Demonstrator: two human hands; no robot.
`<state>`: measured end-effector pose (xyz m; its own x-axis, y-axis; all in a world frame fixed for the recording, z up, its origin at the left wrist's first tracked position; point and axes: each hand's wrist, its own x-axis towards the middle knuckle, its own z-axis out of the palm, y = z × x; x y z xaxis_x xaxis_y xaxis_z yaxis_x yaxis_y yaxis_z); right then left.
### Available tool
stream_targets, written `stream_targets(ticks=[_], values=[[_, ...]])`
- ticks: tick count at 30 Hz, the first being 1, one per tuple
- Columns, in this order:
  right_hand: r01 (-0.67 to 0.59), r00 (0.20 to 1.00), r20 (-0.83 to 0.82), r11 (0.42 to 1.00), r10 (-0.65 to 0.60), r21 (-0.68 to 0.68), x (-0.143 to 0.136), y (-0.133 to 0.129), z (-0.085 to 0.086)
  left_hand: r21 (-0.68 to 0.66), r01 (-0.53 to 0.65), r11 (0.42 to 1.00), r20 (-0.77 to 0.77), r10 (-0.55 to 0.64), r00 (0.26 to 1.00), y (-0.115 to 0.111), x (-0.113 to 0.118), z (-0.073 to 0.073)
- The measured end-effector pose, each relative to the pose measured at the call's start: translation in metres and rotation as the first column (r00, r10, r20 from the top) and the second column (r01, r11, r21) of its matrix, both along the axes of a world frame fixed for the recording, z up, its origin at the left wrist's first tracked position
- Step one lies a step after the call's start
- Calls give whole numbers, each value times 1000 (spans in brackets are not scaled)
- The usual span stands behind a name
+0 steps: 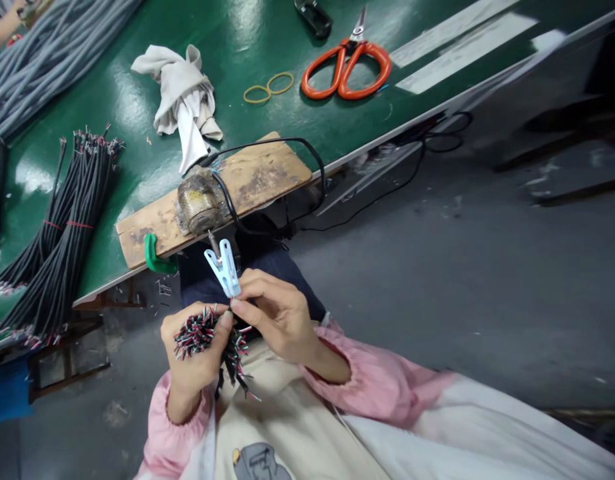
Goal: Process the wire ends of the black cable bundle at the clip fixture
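Note:
My left hand [195, 357] is closed around a bundle of thin black cables [197, 331]. Stripped red, white and black wire ends stick out of the bundle's top, and more hang below the fingers. My right hand [277, 317] pinches a cable's thin wire end between thumb and forefinger, right at the lower tip of a light blue clothespin [223, 268]. That clothespin sits on the shaft of a small motor [200, 203], which is taped and glued onto a wooden board [262, 175]. The wire tip itself is mostly hidden by my fingers.
A green clamp [157, 255] grips the board at the table edge. On the green table [257, 40] lie tied black cable bundles [77, 227], grey cables [62, 60], a cloth [182, 93], rubber bands [268, 89] and orange-handled scissors [346, 70]. Another person's hand [5, 27] shows top left.

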<state>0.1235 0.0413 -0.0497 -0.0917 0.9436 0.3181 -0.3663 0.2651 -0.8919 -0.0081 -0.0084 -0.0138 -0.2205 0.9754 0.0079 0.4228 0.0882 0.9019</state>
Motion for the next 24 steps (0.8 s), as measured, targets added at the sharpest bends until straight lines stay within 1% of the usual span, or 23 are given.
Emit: stream_targets(ticks=[4,7,9,10,11,12,14,15,16,17,18,19,20,21,22,23,24], values=[[-72,997,1,997,72,-4,2,5,-8,-22,-22,1000,65,24,998,-3,-3,-2],[-136,990,8,986,138,-95,5,7,-11,-31,-51,998,83,53,995,-5,-4,-5],[-209,978,-17,965,209,-156,6,6,-11,-29,-47,998,86,49,995,-6,-4,-6],[-235,972,-28,958,234,-162,7,5,-9,-25,-40,999,85,42,995,-6,-4,-6],[-240,971,-28,960,238,-144,7,4,-8,-22,-30,999,83,31,996,-6,-4,-6],[-214,977,-13,971,214,-104,8,4,-6,-20,-18,1000,78,20,997,-5,-4,-5],[-109,993,44,994,108,20,9,5,-3,-30,21,999,78,-19,997,-2,-5,-2],[-71,996,64,994,65,87,9,6,-2,-39,52,998,88,-48,995,0,-5,0],[-68,996,67,988,59,139,9,7,-1,-45,91,995,106,-85,991,3,-6,3],[-102,994,43,982,96,160,9,8,-2,-44,133,990,128,-126,984,5,-7,6],[-173,984,-6,975,175,142,8,8,-3,-35,173,984,152,-166,974,7,-7,8],[-273,956,-81,958,280,91,7,8,-4,-20,207,978,175,-200,964,9,-7,10],[-384,908,-175,923,381,18,7,8,-6,-1,231,973,192,-226,955,11,-6,11],[-491,847,-271,869,458,-62,6,7,-7,16,244,970,203,-242,949,12,-6,12],[-579,786,-352,804,508,-136,6,6,-7,28,248,968,207,-248,946,12,-5,13],[-643,742,-404,740,535,-199,7,6,-7,32,242,970,204,-244,948,12,-4,13],[-678,719,-422,692,553,-249,9,6,-6,33,231,972,193,-233,953,11,-3,12]])
